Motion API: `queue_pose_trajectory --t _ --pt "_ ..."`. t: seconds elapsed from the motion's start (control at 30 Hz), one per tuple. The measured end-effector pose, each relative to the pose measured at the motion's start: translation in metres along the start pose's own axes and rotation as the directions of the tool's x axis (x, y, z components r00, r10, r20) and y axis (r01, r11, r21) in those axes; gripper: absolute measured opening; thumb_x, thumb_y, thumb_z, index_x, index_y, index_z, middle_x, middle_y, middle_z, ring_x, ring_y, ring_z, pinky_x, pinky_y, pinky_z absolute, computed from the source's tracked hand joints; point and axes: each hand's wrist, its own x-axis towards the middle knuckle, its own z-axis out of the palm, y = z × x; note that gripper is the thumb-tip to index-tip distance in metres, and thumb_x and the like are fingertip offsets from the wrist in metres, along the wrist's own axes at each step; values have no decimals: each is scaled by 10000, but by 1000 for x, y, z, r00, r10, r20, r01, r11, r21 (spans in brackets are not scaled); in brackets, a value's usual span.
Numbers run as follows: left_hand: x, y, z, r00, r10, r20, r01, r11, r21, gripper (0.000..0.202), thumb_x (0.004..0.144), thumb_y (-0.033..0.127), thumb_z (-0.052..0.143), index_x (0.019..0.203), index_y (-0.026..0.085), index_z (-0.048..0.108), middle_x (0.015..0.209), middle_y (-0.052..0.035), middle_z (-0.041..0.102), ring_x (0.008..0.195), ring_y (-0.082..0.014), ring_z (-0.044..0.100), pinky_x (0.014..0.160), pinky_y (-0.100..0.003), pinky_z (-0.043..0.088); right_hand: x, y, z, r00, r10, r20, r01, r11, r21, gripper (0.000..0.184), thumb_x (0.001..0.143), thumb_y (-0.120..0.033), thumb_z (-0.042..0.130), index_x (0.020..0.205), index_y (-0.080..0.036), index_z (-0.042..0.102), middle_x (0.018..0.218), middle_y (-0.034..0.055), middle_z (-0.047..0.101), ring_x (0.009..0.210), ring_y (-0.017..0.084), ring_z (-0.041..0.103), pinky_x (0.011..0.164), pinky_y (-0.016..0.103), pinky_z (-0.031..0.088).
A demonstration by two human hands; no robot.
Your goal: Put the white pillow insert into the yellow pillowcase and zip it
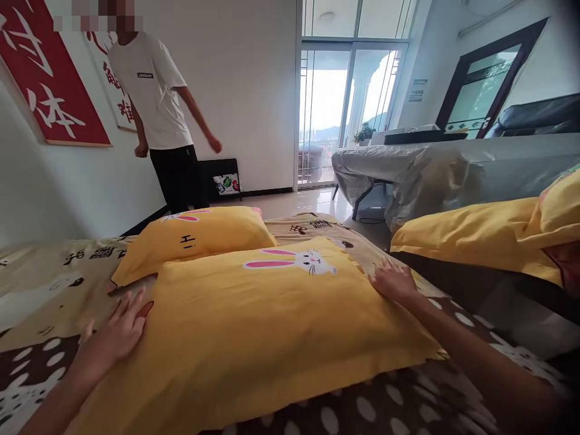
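A yellow pillow (254, 326) with a white rabbit face and pink ears lies flat in front of me on the patterned bed sheet (40, 278). My left hand (115, 329) rests at its left edge, fingers spread and laid against the side. On the opposite edge, my right hand (393, 279) touches the pillow's border near the rabbit, its fingers stretched out over the edge. Neither hand lifts the pillow. Just behind it lies a second yellow pillow (222, 229), marked "Hi", partly covered by the nearer one.
A person in a white T-shirt (151, 90) stands beyond the bed at the left. Yellow bedding (471, 232) lies at the right. Behind it stands a table with a plastic cover (376, 160). Glass sliding doors (326, 115) are at the back; a black box (217, 169) leans by the wall.
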Motion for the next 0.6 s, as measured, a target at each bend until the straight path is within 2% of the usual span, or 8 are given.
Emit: queue_pose_trajectory --t 0.07,0.1,0.17,0.23,0.3,0.4,0.47,0.6 --pt "-7 49 -32 986 144 -81 -143 990 17 596 881 279 115 1473 212 150 1531 -25 155 1413 -193 153 1117 -553 138 -10 -34 -29 980 -112 -166 110 994 -21 492 883 -271 360 1303 -38 469 1475 191 272 1349 287 293 1076 493 194" --pt "-9 79 -44 970 216 -108 -216 976 10 597 876 274 136 1471 230 157 1532 -13 149 1415 -174 140 1127 -528 132 -16 -59 -41 948 -208 -242 213 977 -2 505 898 -302 347 1333 -63 440 1470 171 297 1316 270 352 1071 466 215" --pt "-10 139 -56 936 335 -113 -341 939 -39 591 871 286 161 1458 240 214 1530 6 156 1417 -146 121 1141 -488 120 -29 -113 -56 859 -372 -351 421 904 75 525 929 -382 300 1384 -133 383 1466 117 329 1342 226 315 1091 436 189" --pt "-8 186 -49 919 386 -75 -393 912 -121 586 876 317 161 1449 229 244 1529 4 159 1417 -143 118 1144 -485 106 -37 -157 -54 817 -509 -270 562 806 184 531 944 -428 245 1418 -206 334 1477 67 317 1371 182 261 1104 428 167" --pt "-4 207 -31 907 421 7 -415 895 -162 584 878 353 181 1436 215 285 1514 -15 219 1406 -157 174 1142 -473 143 -35 -175 -39 790 -601 -120 610 753 247 528 944 -479 216 1393 -257 385 1466 37 344 1366 169 276 1094 416 200" --pt "6 186 -2 910 414 29 -406 901 -154 572 879 365 213 1416 211 335 1509 -28 236 1401 -173 192 1149 -460 129 -14 -150 -13 851 -524 -21 512 821 251 558 936 -540 194 1400 -289 373 1488 12 301 1383 176 235 1103 436 176" --pt "15 145 13 943 331 -23 -331 933 -137 581 887 381 199 1433 212 297 1518 -42 209 1408 -197 171 1140 -495 126 2 -111 1 921 -389 11 376 898 227 568 939 -528 185 1418 -270 347 1493 21 287 1389 193 221 1104 457 168" --pt "23 53 32 981 187 -60 -193 973 -123 597 892 370 169 1459 190 223 1521 -74 201 1405 -243 178 1096 -536 229 8 -34 15 964 -261 55 245 948 203 567 959 -438 130 1422 -197 351 1444 51 381 1316 171 368 1055 349 299"
